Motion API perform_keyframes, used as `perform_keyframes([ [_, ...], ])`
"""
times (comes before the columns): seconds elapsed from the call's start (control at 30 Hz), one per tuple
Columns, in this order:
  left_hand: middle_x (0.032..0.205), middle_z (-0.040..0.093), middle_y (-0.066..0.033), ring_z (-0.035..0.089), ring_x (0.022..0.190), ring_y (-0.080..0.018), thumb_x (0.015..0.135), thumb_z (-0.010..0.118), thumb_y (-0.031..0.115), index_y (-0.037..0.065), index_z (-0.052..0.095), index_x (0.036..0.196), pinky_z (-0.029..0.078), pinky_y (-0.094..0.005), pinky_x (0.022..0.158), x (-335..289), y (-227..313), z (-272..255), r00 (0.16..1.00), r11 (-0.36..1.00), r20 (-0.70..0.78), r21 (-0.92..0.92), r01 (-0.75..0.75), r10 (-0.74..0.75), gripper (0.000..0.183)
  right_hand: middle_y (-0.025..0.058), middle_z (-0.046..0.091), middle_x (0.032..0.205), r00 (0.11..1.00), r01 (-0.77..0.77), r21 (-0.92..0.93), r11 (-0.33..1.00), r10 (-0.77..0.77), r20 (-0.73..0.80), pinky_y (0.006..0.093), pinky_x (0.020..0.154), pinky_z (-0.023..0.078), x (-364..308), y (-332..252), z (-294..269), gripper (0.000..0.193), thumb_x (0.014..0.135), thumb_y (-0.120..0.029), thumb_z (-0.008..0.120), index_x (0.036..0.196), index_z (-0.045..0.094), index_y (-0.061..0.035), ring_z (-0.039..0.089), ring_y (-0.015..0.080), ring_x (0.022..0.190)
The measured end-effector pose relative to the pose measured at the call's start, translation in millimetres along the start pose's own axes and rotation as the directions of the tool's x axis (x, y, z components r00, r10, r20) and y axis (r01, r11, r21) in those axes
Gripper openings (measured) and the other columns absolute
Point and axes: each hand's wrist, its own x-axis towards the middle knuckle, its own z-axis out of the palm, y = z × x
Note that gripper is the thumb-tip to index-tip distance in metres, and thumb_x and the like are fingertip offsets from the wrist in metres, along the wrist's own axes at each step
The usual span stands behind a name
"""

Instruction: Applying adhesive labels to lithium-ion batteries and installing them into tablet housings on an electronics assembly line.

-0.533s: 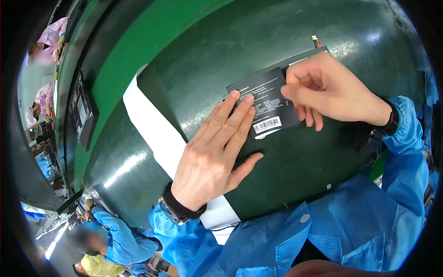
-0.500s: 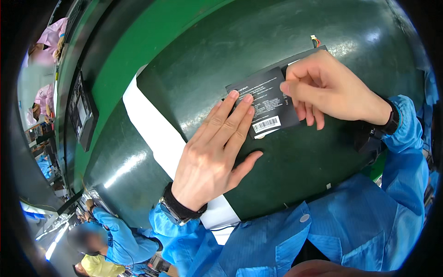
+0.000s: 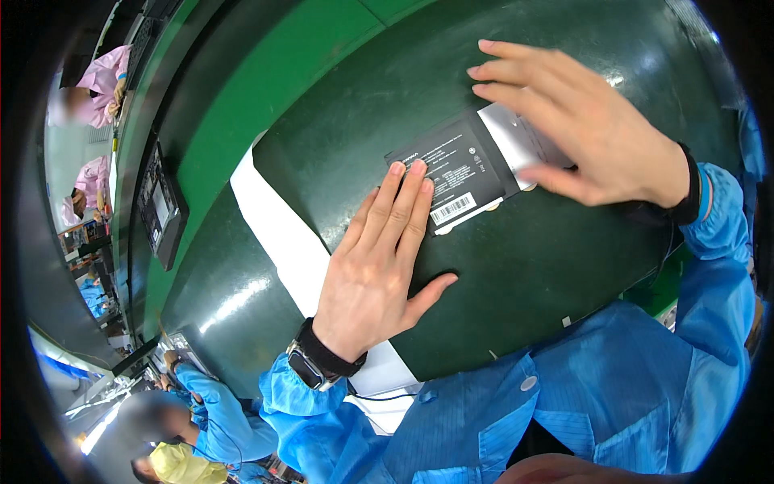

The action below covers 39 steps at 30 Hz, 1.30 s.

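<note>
On the dark green work surface lies a flat black battery pack (image 3: pixel 459 165) with white print and a barcode. Its right part shows a bare silver face (image 3: pixel 506 145), partly covered by a hand. The fingertips of my left hand (image 3: pixel 375 278) rest flat on the pack's left edge, thumb held apart on the near side. Over the right end hovers my right hand (image 3: pixel 597 133), fingers stretched and spread above the far edge. Its thumb is at the near side of the silver part; whether it touches is unclear. Nothing shows between these fingers.
A white sheet (image 3: pixel 278 218) runs diagonally beneath my left wrist. Further left, a black framed device (image 3: pixel 161 206) sits on the green ledge. At the lower left a person in blue (image 3: pixel 222 411) works nearby, and people in pink (image 3: pixel 105 77) are beyond.
My right hand has let go of its pinch at the label's right edge and spread its fingers, moving up and right. The silver face is now exposed; the wire connector no longer shows.
</note>
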Motion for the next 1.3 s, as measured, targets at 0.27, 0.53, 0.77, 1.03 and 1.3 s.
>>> perform_keyframes([
  [0.27,0.166,0.026,-0.0331,0.023,0.157,-0.0458,0.081,0.069,0.07,-0.017,0.028,0.156,0.022,-0.0536,0.129,21.0,3.3,4.0,0.998,0.991,0.055,0.131,-0.013,0.006,0.122,0.0243,0.029,0.168,0.992,0.085,-0.104,0.991,-0.075,0.1,0.0538,0.13,0.02,-21.2,-1.3,27.7,0.089,0.093,-0.042,0.069,0.156,0.034,0.0105,0.024,0.0392,0.158],
  [0.53,0.164,0.021,-0.0395,0.019,0.156,-0.0525,0.078,0.07,0.078,-0.019,0.021,0.156,0.02,-0.0583,0.128,46.3,12.8,15.1,0.998,0.987,0.043,0.148,-0.055,0.049,0.134,0.0237,0.024,0.17,0.995,0.074,-0.019,0.997,-0.073,0.062,0.0552,0.13,0.018,-19.4,-2.1,41.5,0.104,0.082,-0.041,0.077,0.158,0.03,0.0105,0.021,0.0391,0.16],
  [0.77,0.165,0.016,-0.0409,0.016,0.156,-0.0553,0.079,0.069,0.078,-0.02,0.017,0.157,0.021,-0.0586,0.127,58.4,35.8,17.8,0.999,0.991,0.04,0.132,-0.012,0.007,0.136,0.0237,0.025,0.17,0.995,0.095,-0.001,0.995,-0.095,0.015,0.0544,0.131,0.018,-20.3,3.2,37.8,0.103,0.083,-0.042,0.077,0.159,0.029,0.01,0.023,0.0386,0.159],
  [1.03,0.165,0.019,-0.0406,0.017,0.157,-0.0535,0.079,0.071,0.076,-0.021,0.023,0.155,0.022,-0.0559,0.128,39.6,47.8,23.4,0.992,0.988,0.128,0.152,-0.013,-0.006,0.132,0.0238,0.039,0.163,0.976,0.16,-0.097,0.982,-0.172,-0.133,0.0495,0.132,0.019,-11.5,9.4,57.9,0.09,0.092,-0.047,0.07,0.154,0.04,0.0105,0.032,0.0341,0.156],
  [1.3,0.167,0.017,-0.037,0.016,0.159,-0.0488,0.079,0.083,0.058,-0.016,0.014,0.16,0.02,-0.0516,0.129,29.2,14.4,9.1,0.997,0.989,0.069,0.147,0.016,-0.026,0.129,0.0244,0.038,0.164,0.97,0.167,-0.162,0.973,-0.191,-0.149,0.0487,0.132,0.019,-14.2,16.5,61.7,0.089,0.096,-0.049,0.066,0.155,0.038,0.0113,0.031,0.0342,0.157],
])
